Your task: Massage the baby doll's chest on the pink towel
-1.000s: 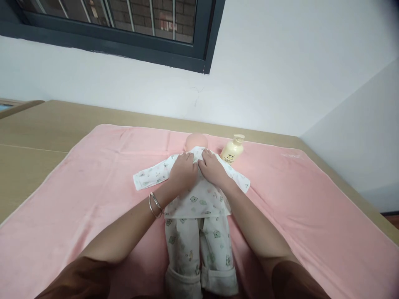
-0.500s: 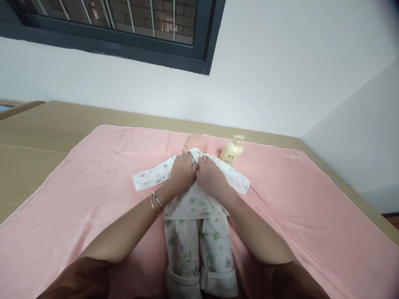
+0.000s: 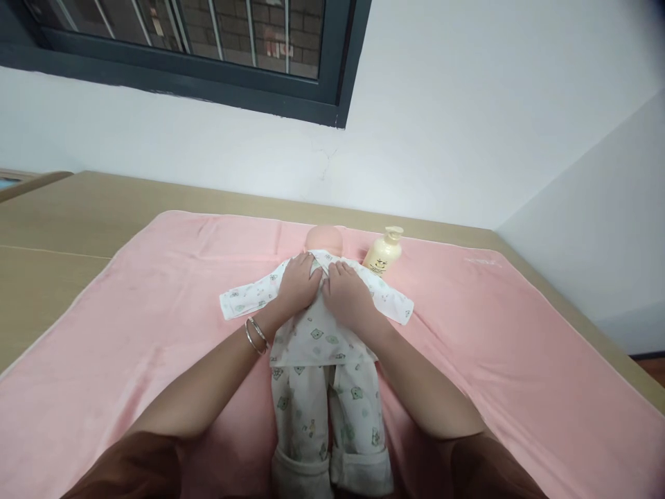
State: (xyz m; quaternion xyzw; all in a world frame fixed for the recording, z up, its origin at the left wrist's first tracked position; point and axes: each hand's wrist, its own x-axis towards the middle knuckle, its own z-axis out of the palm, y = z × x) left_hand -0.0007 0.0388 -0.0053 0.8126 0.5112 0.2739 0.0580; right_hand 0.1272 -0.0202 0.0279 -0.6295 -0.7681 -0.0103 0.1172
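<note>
A baby doll lies on a pink blanket, its bald head at the far end. It wears a white printed baby top with both sleeves spread outward, and matching trousers with turned-up cuffs. My left hand rests on the left side of the chest, its fingers stretched out over the cloth and the thumb apart. My right hand lies flat on the right side, fingers pointing toward the collar. Between the two hands a strip of the top shows. Neither hand grips anything visible.
A pale yellow pump bottle stands beyond the doll's right-hand sleeve. The pink blanket covers much of the wooden table. Behind are a white wall and a dark-framed window with bars.
My hands have moved slightly apart on the doll's chest, my left hand shifting to the left. The doll and the bottle lie as before; the view has shifted a little.
</note>
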